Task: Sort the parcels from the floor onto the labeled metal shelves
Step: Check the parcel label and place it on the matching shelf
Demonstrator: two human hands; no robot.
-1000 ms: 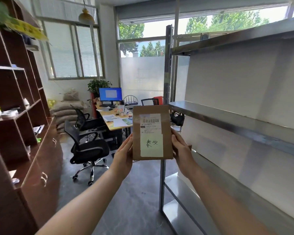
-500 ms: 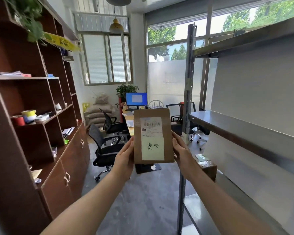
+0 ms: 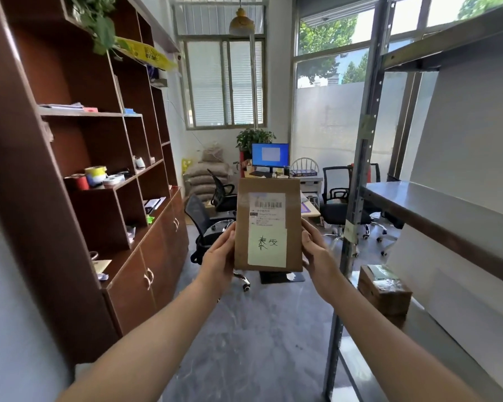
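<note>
Left hand and right hand clamp the parcel by its side edges, upright, left of the metal shelves' post. Risk, judged: edge-only grip may slip during transfer; handwritten note misread would send it to the wrong shelf

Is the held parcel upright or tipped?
Upright: the parcel stands on its short edge, label facing the camera, between left hand and right hand.

Middle metal shelf lies bare (small box occupies the one below).

Brown parcel — pale yellow note, green scrawl.
</note>
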